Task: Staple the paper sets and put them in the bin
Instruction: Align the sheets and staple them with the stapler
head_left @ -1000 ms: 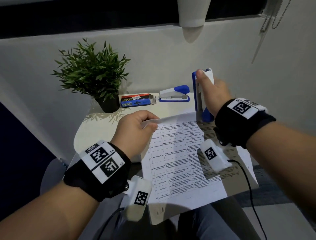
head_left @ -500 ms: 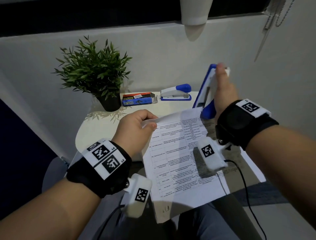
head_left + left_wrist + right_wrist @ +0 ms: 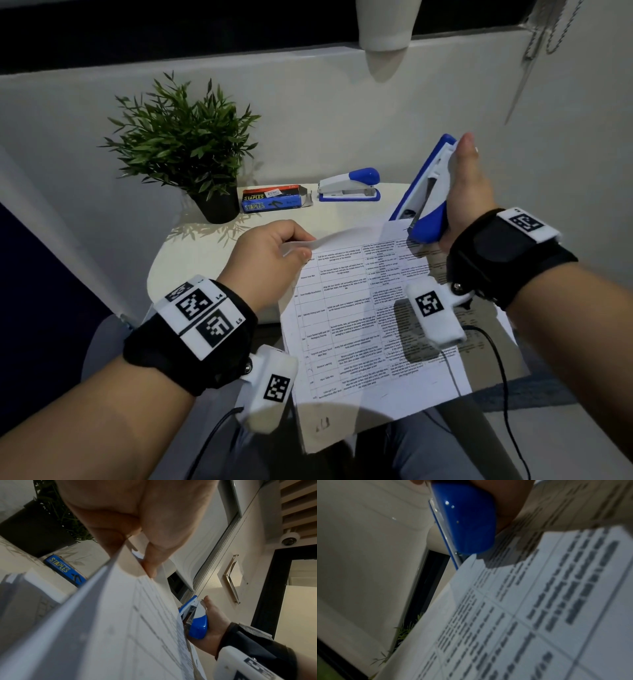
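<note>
A printed paper set [image 3: 359, 325] hangs over the table's front edge and my lap. My left hand [image 3: 298, 248] pinches its top left corner between thumb and fingers; the left wrist view shows the pinch [image 3: 137, 555] on the sheets [image 3: 111, 622]. My right hand [image 3: 459, 178] grips a blue and white stapler [image 3: 424, 192], thumb along its top, and holds it tilted nearly upright. The paper's top right corner meets the stapler's lower blue end [image 3: 467, 520]. I cannot tell whether the corner sits between the jaws. No bin is in view.
On the small white table [image 3: 191, 260] stand a potted plant [image 3: 191, 147], a box of staples [image 3: 274, 200] and a second stapler [image 3: 349, 185] near the wall. A white lamp shade [image 3: 383, 20] hangs above. Cables run from both wrist cameras.
My right hand has tipped the stapler from upright so that its top leans to the right, and shifted it a little rightward. My left hand keeps its pinch on the paper.
</note>
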